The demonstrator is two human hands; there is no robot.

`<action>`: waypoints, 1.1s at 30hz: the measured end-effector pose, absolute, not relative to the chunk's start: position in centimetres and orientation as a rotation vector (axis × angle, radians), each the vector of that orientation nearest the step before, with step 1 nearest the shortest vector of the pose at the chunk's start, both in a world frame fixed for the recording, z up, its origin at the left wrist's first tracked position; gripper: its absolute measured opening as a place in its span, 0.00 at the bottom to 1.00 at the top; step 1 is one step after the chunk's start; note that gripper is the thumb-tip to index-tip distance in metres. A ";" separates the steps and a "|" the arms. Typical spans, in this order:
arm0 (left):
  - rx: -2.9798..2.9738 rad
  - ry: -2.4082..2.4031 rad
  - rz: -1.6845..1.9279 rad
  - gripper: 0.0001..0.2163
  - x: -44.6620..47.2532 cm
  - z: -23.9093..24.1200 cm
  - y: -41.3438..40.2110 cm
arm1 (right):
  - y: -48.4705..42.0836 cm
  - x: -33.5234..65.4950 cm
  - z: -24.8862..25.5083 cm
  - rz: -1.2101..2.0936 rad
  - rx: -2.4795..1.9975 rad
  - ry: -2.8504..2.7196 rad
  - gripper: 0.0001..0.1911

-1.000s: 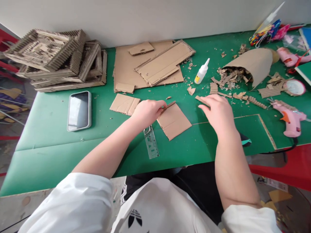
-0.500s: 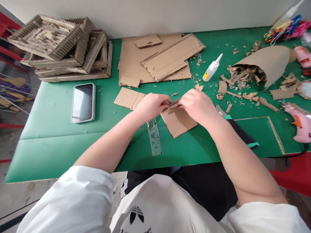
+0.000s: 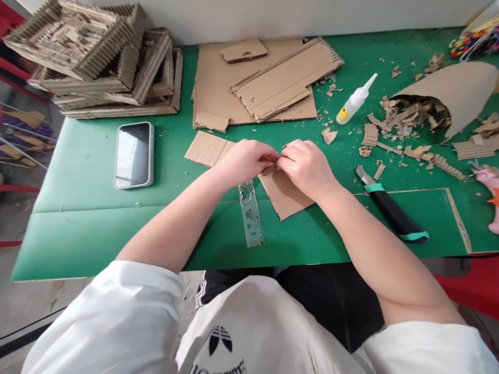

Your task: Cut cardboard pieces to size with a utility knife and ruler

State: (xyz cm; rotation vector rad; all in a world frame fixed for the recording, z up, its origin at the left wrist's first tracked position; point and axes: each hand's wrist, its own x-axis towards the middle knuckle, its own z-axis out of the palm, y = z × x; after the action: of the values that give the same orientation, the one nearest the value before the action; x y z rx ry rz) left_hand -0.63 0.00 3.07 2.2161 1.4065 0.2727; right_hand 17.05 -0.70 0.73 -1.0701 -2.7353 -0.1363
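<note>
Head view, brown cardboard piece [image 3: 287, 194], flat, rough-edged

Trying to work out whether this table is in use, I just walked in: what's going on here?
Someone is working with cardboard. Their left hand and right hand meet at the far edge of a card piece, around a thin strip; the fingers hide exactly how each grips it. The ruler lies beside the card, and the cutter lies to the right. The white bottle is beyond the right hand, with cardboard frames stacked at the back left.
</note>
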 end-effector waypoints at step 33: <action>2.179 1.435 0.158 0.16 -0.8 4.9 -0.2 | 0.3 22.6 1.4 0.363 -1.721 -2.203 0.23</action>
State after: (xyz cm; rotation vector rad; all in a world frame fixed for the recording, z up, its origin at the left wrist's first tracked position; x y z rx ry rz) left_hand -0.81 -0.24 4.95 2.1793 1.4345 0.1584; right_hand 22.62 0.33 1.41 -1.7213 -2.2030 0.3631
